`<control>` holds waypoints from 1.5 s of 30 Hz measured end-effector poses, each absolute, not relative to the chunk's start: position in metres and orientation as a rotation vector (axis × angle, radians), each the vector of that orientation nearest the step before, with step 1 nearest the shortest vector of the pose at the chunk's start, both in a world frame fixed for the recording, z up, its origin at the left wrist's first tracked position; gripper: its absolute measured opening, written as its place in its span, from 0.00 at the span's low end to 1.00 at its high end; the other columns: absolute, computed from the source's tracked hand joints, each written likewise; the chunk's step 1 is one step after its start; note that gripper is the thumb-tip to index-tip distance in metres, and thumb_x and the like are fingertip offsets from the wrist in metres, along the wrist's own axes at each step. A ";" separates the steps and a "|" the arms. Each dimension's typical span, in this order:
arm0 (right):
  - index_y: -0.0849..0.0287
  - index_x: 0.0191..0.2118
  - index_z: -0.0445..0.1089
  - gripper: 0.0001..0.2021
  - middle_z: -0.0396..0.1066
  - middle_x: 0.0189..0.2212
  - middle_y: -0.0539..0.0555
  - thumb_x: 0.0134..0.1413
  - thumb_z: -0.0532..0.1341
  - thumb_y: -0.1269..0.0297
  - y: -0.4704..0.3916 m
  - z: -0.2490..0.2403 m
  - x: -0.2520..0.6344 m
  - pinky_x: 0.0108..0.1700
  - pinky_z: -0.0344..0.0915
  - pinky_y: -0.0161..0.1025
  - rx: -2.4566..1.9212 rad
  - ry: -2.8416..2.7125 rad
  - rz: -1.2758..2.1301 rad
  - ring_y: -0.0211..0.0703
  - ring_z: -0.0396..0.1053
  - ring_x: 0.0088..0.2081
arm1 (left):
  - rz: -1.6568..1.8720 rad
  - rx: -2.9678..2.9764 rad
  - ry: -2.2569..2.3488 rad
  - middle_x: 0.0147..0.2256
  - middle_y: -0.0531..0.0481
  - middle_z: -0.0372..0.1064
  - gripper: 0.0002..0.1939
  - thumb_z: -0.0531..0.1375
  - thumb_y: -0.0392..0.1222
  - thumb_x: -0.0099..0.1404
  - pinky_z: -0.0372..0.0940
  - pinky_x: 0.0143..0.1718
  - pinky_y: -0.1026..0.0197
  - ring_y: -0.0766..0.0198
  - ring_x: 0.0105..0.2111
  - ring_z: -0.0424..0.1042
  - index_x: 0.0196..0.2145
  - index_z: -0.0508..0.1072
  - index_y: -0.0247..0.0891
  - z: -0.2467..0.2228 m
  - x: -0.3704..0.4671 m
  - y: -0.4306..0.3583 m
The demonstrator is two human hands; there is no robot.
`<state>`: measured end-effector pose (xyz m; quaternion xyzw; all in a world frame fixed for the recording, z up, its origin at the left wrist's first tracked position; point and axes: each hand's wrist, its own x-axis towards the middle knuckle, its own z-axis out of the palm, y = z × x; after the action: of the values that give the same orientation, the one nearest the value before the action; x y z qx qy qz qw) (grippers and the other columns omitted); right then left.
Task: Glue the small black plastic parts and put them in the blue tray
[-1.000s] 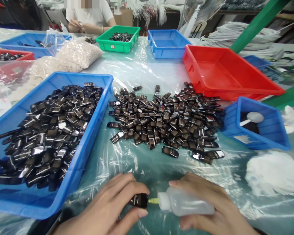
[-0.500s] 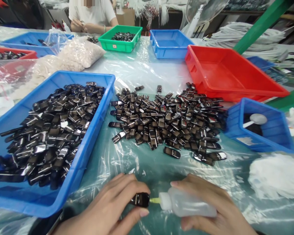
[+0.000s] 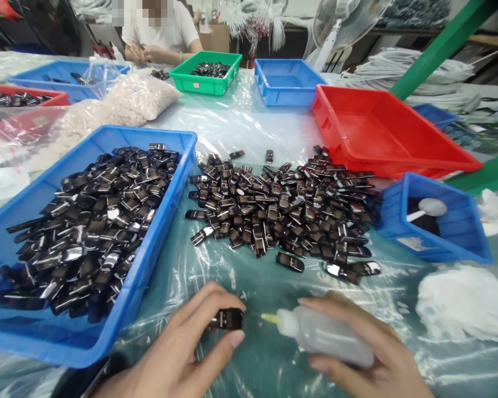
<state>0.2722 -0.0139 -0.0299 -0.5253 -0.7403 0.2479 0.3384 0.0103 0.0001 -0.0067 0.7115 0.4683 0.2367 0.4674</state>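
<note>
Near the bottom centre, my left hand (image 3: 191,337) pinches a small glossy black piece (image 3: 231,319) between thumb and fingers. My right hand (image 3: 357,337) is wrapped round a translucent squeeze bottle (image 3: 332,335), which lies on its side with its yellow-green nozzle (image 3: 269,318) pointing left at the piece. A gap separates the nozzle tip from the piece. Beyond both hands, a heap of similar black pieces (image 3: 274,210) spreads over the plastic-covered table. To the left, a large blue tray (image 3: 149,271) holds many more of them.
At the right stand a red tray (image 3: 373,127) and a small blue bin (image 3: 423,243) with a white scoop (image 3: 432,207); white cloth (image 3: 465,304) lies in front. Farther back are a green tray (image 3: 186,83), a blue tray (image 3: 290,97), a bag (image 3: 145,97) and a seated person (image 3: 161,36).
The bottle nozzle, which was at the piece's end, is now apart from it. My left hand has moved slightly left and up with the piece. The whole view has shifted a little.
</note>
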 end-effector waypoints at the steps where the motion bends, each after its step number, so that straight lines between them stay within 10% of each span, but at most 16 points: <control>1: 0.43 0.47 0.71 0.19 0.74 0.40 0.51 0.47 0.68 0.55 -0.012 -0.029 0.273 0.38 0.74 0.35 -1.389 -1.873 0.634 0.46 0.75 0.40 | 0.598 1.716 1.162 0.42 0.50 0.67 0.09 0.53 0.42 0.70 0.67 0.29 0.67 0.60 0.40 0.70 0.47 0.66 0.48 -0.008 0.010 0.000; 14: 0.49 0.48 0.61 0.21 0.68 0.46 0.55 0.48 0.66 0.68 -0.007 -0.032 0.269 0.52 0.66 0.49 -1.419 -1.469 0.473 0.50 0.67 0.51 | 0.666 1.717 1.256 0.45 0.51 0.72 0.11 0.53 0.45 0.70 0.69 0.35 0.63 0.60 0.38 0.73 0.49 0.66 0.49 -0.014 0.009 -0.002; 28: 0.69 0.40 0.72 0.19 0.77 0.32 0.62 0.63 0.44 0.80 0.017 -0.030 0.199 0.26 0.70 0.42 -0.954 -2.479 -0.016 0.50 0.72 0.31 | 0.688 1.686 1.125 0.38 0.53 0.68 0.07 0.50 0.43 0.72 0.66 0.38 0.60 0.61 0.37 0.71 0.47 0.60 0.48 -0.020 0.008 0.001; 45: 0.58 0.34 0.68 0.07 0.73 0.25 0.48 0.61 0.58 0.62 0.001 -0.016 0.199 0.31 0.70 0.32 -1.162 -1.278 1.648 0.33 0.72 0.26 | 0.659 1.835 0.937 0.38 0.52 0.66 0.09 0.47 0.38 0.72 0.65 0.37 0.59 0.61 0.36 0.69 0.49 0.59 0.47 -0.021 0.008 0.001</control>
<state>0.1990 0.0010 -0.0161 -0.4527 -0.4976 0.6418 0.3682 0.0081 0.0015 -0.0206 0.7488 0.3823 0.2688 0.4700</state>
